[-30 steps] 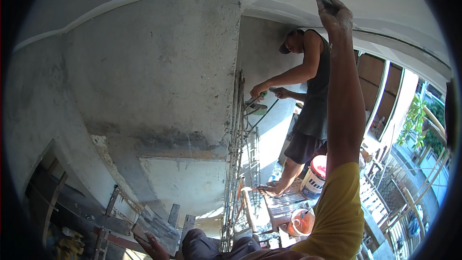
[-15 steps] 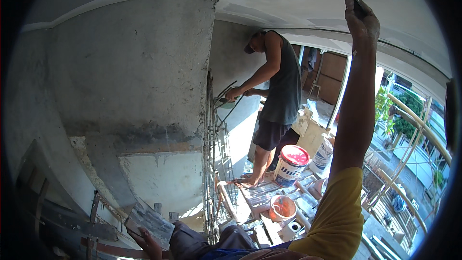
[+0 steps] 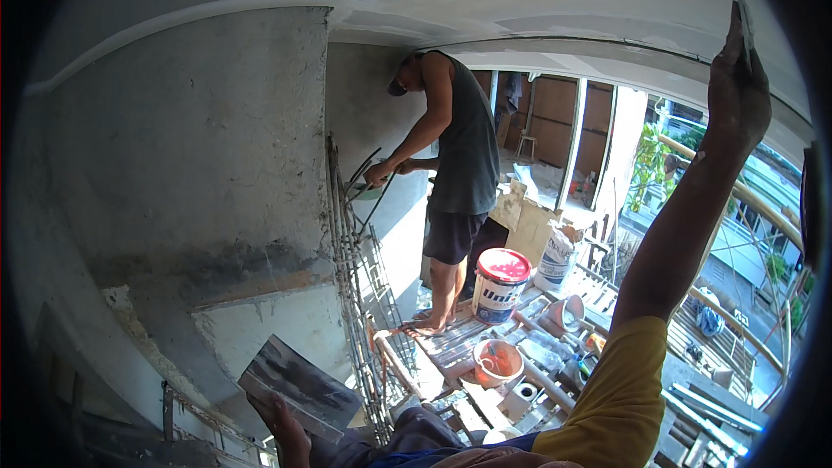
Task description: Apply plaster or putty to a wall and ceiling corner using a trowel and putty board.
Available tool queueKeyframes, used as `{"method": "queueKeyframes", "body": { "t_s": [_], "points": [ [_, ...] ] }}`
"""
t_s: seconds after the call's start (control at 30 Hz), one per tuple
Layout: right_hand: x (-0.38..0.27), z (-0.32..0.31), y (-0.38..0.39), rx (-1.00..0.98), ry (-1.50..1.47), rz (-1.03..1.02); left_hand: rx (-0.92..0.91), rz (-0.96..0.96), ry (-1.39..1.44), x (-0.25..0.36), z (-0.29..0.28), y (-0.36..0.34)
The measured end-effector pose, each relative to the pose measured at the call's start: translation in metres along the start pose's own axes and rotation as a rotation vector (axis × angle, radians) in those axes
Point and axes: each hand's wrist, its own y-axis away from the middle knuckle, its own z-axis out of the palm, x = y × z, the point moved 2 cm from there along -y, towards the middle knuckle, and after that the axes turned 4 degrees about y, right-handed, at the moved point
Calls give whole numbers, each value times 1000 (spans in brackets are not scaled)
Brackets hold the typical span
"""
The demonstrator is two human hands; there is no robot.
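Note:
My right arm, in a yellow sleeve, reaches up at the right. My right hand (image 3: 739, 104) is closed around a thin metal smoothing blade (image 3: 742, 22), seen nearly edge-on beside the white ceiling (image 3: 563, 0); whether they touch I cannot tell. Low at the left, my left hand (image 3: 289, 435) grips a flat rectangular metal plate (image 3: 303, 386) by its near edge. Grey and whitish compound is smeared over the plate's upper face. Part of that hand's fingers is hidden beneath the plate.
A co-worker (image 3: 464, 139) stands on the plank platform (image 3: 442, 351), hands at the wall. Upright steel bars (image 3: 342, 234) line the wall's edge. A red-lidded bucket (image 3: 500, 290), an orange-stained pail (image 3: 497, 362) and a white sack (image 3: 557, 256) stand there. Bamboo poles (image 3: 771, 217) cross the open right side.
The view has swung to the right. My right hand with the blade is farther right and a little lower in the picture. The plate in my left hand has risen and shows more of its face.

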Motion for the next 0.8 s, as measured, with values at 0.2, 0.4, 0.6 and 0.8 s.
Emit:
{"method": "queueKeyframes", "body": {
  "t_s": [0.2, 0.4, 0.6, 0.8],
  "points": [
    [186, 63, 231, 266, 809, 206, -512, -717, 829, 26, 85, -11],
    [241, 119, 349, -671, 1193, 417, -703, -917, 951, 33, 149, -12],
    [218, 45, 369, -462, 1593, 789, -483, -446, 613, 23, 132, -26],
    [231, 66, 424, 1196, 17, 1234, -463, 829, 6, 27, 154, -9]
  ]
}}
